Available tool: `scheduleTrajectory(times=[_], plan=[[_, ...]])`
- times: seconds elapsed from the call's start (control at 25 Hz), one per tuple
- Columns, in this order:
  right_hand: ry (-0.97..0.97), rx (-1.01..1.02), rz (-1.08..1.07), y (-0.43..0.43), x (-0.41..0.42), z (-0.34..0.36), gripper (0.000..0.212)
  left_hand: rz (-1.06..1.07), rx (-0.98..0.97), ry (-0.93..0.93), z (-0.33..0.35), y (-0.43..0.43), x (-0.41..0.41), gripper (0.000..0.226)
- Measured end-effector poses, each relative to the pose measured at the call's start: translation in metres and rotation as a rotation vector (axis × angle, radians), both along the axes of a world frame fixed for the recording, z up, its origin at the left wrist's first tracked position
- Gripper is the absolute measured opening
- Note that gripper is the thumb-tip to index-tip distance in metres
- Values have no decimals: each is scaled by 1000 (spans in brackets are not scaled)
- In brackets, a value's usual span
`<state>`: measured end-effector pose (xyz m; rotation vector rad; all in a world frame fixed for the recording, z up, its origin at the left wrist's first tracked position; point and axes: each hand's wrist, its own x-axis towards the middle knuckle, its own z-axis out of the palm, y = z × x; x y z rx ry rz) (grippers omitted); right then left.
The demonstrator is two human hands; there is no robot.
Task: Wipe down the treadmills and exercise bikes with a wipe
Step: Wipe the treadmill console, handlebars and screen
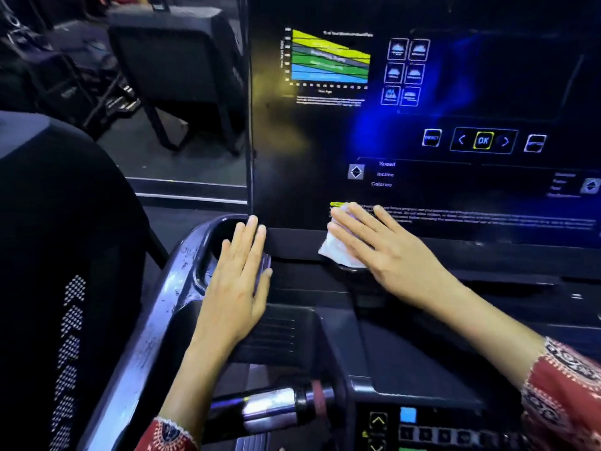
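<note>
A: Where was the wipe point(338, 250)?

B: In the middle of the frame, under the right hand point(383, 242). The fingers were straight and flat. They pressed the white wipe on the bottom edge of the dark treadmill panel point(422, 196).

A: And the left hand point(240, 271)?

B: It lay flat too, with straight fingers, and it held nothing. It rested on the ledge just beside the round cup holder point(213, 242), left of the middle. The two hands were apart.

A: What could have gone wrong?

B: The treadmill panel was lit up. Above the wipe and to the right sat the OK button point(483, 140) with an arrow on each side. If the hand slid the wipe up there, I think it could have pushed a button and changed something on the machine.

A: Anything else?

B: The wipe was small and bunched up, and only flat fingers pinned it. On a fast swipe it might have slipped out and dropped down below the ledge.

A: What about lower down?

B: At the bottom right of the frame was a button pad point(432, 432), near the red sleeve point(566, 402). A low arm could have bumped it.

A: Was the wipe wet?

B: I could not tell. If it dripped, water might have run into the crack under the treadmill panel.
</note>
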<state>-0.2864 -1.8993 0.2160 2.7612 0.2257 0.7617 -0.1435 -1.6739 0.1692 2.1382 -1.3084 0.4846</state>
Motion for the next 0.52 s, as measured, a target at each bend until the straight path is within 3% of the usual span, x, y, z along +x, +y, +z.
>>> scheduleTrajectory(times=[0.28, 0.52], plan=[[-76, 59, -70, 73, 85, 10, 45, -14, -24, 66, -7, 9, 9, 61], [100, -156, 97, 59, 44, -24, 54, -75, -31, 76, -23, 14, -4, 56]])
